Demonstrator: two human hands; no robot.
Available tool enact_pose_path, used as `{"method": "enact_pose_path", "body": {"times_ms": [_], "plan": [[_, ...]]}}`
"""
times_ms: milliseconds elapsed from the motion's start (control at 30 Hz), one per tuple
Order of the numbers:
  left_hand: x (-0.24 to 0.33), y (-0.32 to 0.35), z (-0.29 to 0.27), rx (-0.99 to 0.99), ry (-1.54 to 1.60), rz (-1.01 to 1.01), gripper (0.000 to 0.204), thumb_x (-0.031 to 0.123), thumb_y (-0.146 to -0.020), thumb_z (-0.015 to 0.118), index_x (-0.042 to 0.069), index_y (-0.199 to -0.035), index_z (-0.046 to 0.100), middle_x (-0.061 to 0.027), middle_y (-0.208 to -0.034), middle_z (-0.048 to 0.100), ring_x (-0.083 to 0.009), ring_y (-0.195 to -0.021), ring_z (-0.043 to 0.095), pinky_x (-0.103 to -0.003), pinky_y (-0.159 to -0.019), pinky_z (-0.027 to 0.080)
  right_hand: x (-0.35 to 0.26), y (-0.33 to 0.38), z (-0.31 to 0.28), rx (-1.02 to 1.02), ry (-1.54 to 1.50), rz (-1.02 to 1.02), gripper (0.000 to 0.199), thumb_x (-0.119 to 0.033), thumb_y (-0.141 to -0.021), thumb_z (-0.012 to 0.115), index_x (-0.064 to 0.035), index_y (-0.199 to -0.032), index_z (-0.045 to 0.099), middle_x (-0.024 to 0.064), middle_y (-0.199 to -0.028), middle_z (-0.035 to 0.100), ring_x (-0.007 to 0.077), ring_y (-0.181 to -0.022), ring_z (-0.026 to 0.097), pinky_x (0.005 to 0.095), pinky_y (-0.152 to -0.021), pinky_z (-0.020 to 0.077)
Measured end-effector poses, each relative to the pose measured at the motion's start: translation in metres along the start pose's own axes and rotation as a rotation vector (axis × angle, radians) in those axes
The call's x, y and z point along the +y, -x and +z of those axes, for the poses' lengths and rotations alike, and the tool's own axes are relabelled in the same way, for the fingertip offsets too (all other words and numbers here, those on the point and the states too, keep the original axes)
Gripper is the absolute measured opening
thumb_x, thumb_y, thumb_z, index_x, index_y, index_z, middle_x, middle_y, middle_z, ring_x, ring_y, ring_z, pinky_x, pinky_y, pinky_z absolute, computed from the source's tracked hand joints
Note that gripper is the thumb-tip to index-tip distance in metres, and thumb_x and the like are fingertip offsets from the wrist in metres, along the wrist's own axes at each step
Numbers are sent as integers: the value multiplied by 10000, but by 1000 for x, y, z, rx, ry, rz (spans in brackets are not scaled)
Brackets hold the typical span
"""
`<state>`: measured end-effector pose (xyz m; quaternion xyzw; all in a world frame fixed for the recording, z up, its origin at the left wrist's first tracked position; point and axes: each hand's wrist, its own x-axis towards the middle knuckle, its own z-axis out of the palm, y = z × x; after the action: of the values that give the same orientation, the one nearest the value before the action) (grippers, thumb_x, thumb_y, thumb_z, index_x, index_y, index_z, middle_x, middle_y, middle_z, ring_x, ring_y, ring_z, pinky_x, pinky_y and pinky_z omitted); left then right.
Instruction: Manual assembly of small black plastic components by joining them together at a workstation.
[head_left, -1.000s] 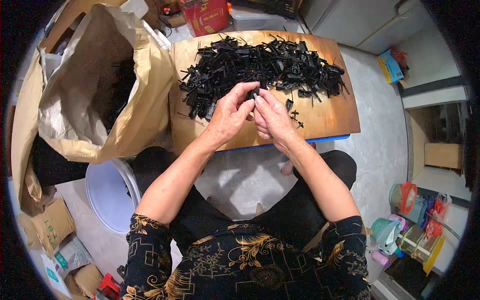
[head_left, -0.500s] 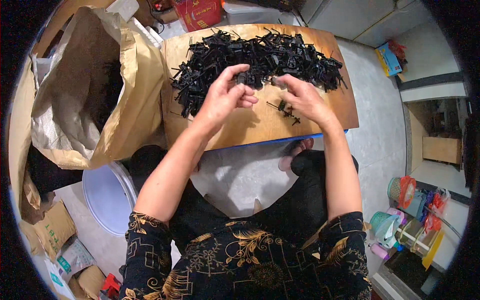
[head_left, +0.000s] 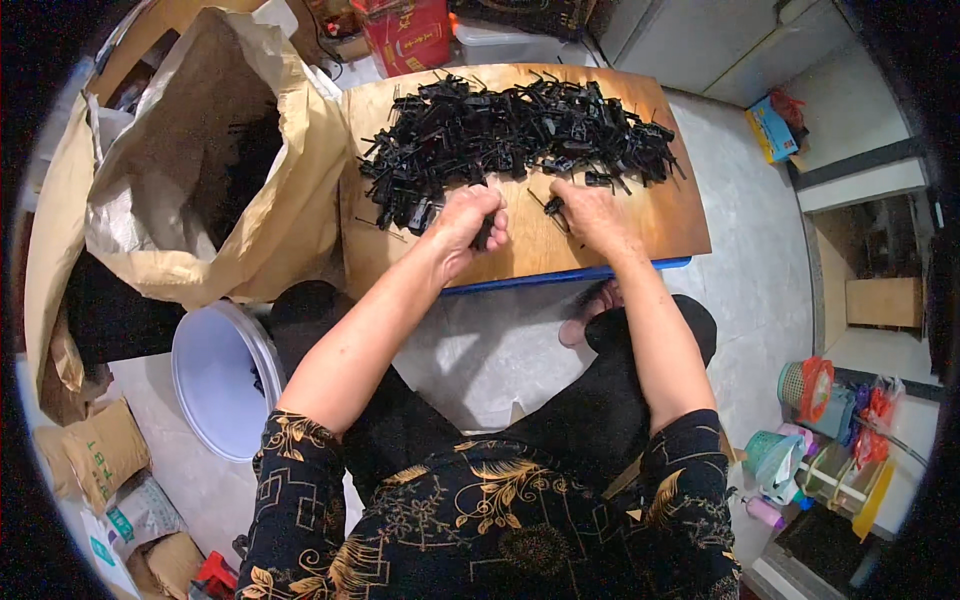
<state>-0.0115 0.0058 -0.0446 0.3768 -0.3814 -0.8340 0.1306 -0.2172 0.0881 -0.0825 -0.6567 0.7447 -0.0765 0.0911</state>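
Loose part [head_left: 552,207] just left of nearer right hand [head_left: 597,218], between pile [head_left: 520,125] and front edge of worktop [head_left: 665,215]; axis back-left to front-right; right pinch unclear. Left hand [head_left: 464,222] curled round black part [head_left: 484,233].

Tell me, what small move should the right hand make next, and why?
Perhaps the right hand should pinch up a small black piece: it is right at one lying just off the black pile, while the left hand curls around a dark part.
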Motion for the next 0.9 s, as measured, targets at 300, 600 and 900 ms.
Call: {"method": "enact_pose_path", "body": {"times_ms": [300,600,900], "plan": [[11,17,-1,-312,-38,105,329,289,-863,598,78,-1102,516,-6,-819,572,-65,-610,524,-156,-431,358,-58,14,-37,238,-536,-285,320,-22,-804,571,-88,-1116,539,112,-873,610,206,-671,605,292,-614,474],[26,30,-6,-476,-70,92,361,258,-849,619,45,-1116,503,-42,-867,600,-63,-561,514,-151,-419,362,-71,29,-57,212,-707,-384,387,26,-802,561,-76,-1174,535,84,-915,609,124,-685,559,249,-647,468],[13,23,-4,-254,-45,259,317,147,-819,649,80,-1057,449,-34,-778,582,-74,-561,541,-170,-431,363,-76,30,-54,146,-923,-153,253,-83,-890,516,-49,-1139,491,21,-758,511,99,-639,485,238,-600,430]]}}
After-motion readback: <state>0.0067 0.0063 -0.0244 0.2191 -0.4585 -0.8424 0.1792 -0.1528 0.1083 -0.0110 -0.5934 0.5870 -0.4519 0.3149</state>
